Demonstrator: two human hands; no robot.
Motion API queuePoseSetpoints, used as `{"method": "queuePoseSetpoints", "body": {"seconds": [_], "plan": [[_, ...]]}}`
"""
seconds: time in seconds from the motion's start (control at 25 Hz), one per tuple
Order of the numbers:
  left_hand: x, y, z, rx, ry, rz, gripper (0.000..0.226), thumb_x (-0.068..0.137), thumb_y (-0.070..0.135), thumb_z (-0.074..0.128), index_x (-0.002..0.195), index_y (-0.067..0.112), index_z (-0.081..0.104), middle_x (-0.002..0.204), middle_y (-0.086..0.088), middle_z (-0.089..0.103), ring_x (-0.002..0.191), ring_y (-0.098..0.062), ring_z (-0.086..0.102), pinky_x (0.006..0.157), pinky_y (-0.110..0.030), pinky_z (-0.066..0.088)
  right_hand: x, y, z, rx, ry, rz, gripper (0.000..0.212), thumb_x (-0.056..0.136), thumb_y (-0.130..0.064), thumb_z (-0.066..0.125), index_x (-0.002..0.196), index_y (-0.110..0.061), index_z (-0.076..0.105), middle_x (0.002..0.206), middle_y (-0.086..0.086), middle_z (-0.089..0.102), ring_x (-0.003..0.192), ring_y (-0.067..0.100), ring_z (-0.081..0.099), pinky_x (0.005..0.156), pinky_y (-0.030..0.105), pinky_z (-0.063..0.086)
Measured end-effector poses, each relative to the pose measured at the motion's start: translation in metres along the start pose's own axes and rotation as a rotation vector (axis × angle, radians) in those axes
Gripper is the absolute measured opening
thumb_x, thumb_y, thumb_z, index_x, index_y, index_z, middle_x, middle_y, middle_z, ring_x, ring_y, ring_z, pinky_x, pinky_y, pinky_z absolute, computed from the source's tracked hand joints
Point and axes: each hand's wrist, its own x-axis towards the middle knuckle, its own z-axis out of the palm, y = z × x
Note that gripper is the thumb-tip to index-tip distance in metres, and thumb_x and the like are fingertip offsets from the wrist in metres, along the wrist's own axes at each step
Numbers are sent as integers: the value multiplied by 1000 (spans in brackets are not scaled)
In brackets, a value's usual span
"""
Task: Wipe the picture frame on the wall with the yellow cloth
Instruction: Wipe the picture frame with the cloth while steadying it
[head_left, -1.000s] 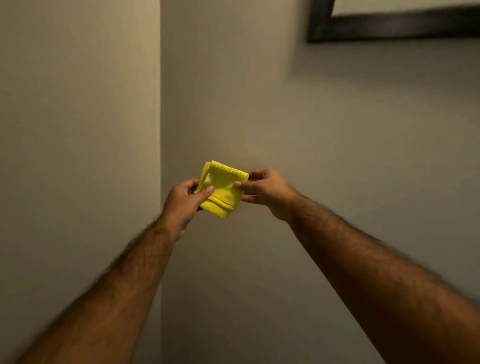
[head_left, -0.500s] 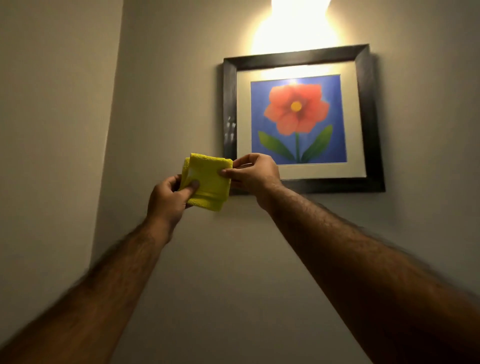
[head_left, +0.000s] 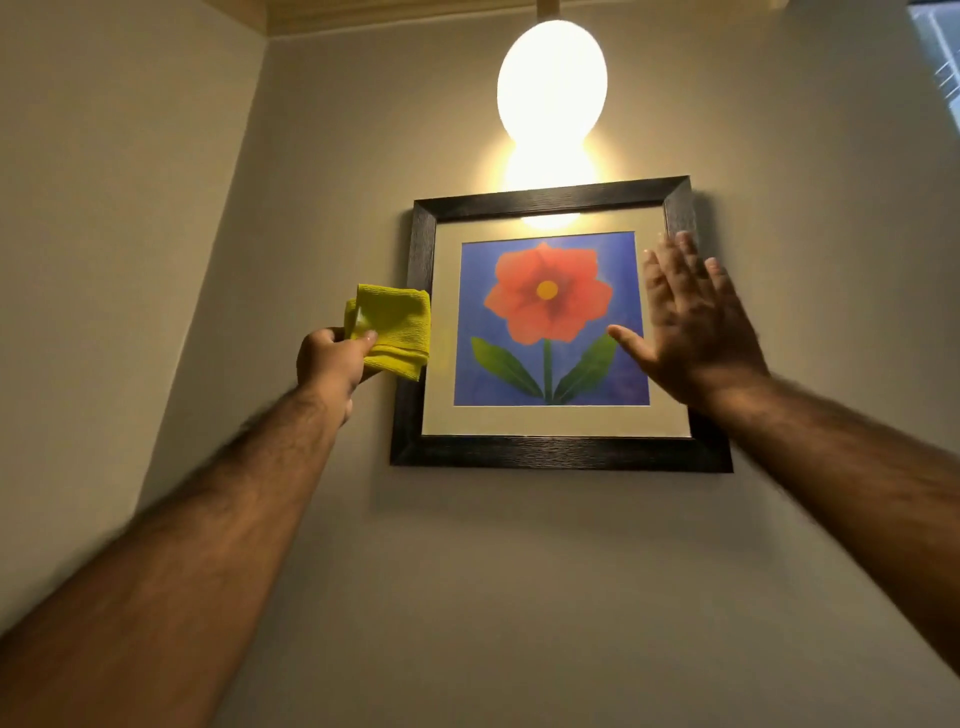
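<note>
Our left hand (head_left: 332, 358), arm raised, pinches the folded, ribbed yellow cloth (head_left: 396, 327) at the left edge of the dark wood-grained picture frame (head_left: 558, 452) hanging on the wall (head_left: 519, 597). Our right hand (head_left: 693, 327) is spread flat and empty over the frame's right side.

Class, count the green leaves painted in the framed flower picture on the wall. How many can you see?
2. One leaf slants to the left of the stem, the other leaf to the right; the right hand may hide its tip.
</note>
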Motion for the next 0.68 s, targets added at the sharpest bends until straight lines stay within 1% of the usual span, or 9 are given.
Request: {"method": "queuePoseSetpoints", "body": {"seconds": [0.12, 0.2, 0.28, 0.36, 0.4, 0.44, 0.52, 0.6, 0.68], "plan": [[8, -3, 17, 14, -2, -15, 32, 88, 16, 74, 116, 2, 66, 117, -22, 71, 104, -36, 71, 93, -52, 59, -12, 37, 15, -67, -91, 15, 100, 91, -73, 26, 162, -5, 8, 172, 12, 1, 160, 25, 1, 129, 44, 6], [13, -10, 26, 25, 2, -22, 32, 87, 16, 74, 116, 3, 66, 118, -22, 71, 104, -36, 71, 92, -52, 60, -18, 47, 28, -65, -118, 33, 104, 88, -78, 19, 162, -6, 6, 172, 10, 0, 160, 23, 1, 129, 43, 6], [16, -14, 30, 62, 46, -30, 36, 86, 21, 75, 117, 3, 67, 116, -20, 72, 104, -36, 71, 92, -52, 60, -21, 48, 41, -29, -135, 48, 107, 86, -83, 13, 163, -8, 5, 173, 8, -1, 160, 21, 1, 129, 43, 7], [16, -17, 33, 115, 87, -4, 40, 85, 27, 76, 116, 4, 68, 115, -18, 73, 104, -35, 71, 92, -48, 60, -21, 45, 53, 16, -154, 51, 110, 84, -87, 6, 163, -10, 2, 173, 6, -5, 160, 20, -2, 130, 42, 6], [14, -19, 34, 173, 113, 30, 42, 84, 31, 77, 116, 4, 68, 115, -17, 73, 104, -34, 70, 89, -41, 59, -21, 44, 59, 40, -160, 57, 112, 82, -89, 5, 163, -11, 0, 173, 6, -7, 160, 20, -4, 130, 42, 5], [10, -21, 36, 254, 150, 83, 45, 83, 33, 77, 117, 5, 66, 116, -17, 72, 104, -33, 69, 84, -36, 56, -20, 43, 64, 56, -165, 62, 113, 81, -90, 3, 163, -11, -1, 172, 6, -8, 160, 19, -5, 130, 41, 4], [1, -24, 38, 402, 216, 222, 52, 83, 31, 78, 123, 6, 56, 124, -17, 67, 108, -33, 65, 77, -33, 48, -17, 39, 72, 63, -170, 73, 115, 80, -91, 3, 163, -11, -2, 172, 6, -10, 160, 19, -7, 129, 39, 0], [-8, -29, 39, 542, 257, 449, 55, 85, 23, 76, 130, 9, 48, 134, -19, 57, 117, -35, 58, 81, -37, 49, -16, 37, 77, 70, -147, 97, 114, 81, -90, 6, 163, -10, -1, 172, 7, -10, 160, 20, -7, 129, 39, -2], [-11, -31, 38, 805, 277, 752, 47, 88, 14, 68, 132, 8, 52, 139, -20, 53, 123, -39, 52, 92, -47, 50, -13, 39, 81, 68, -105, 108, 112, 83, -88, 9, 163, -9, 1, 172, 7, -7, 160, 21, -5, 129, 40, 0]]}}
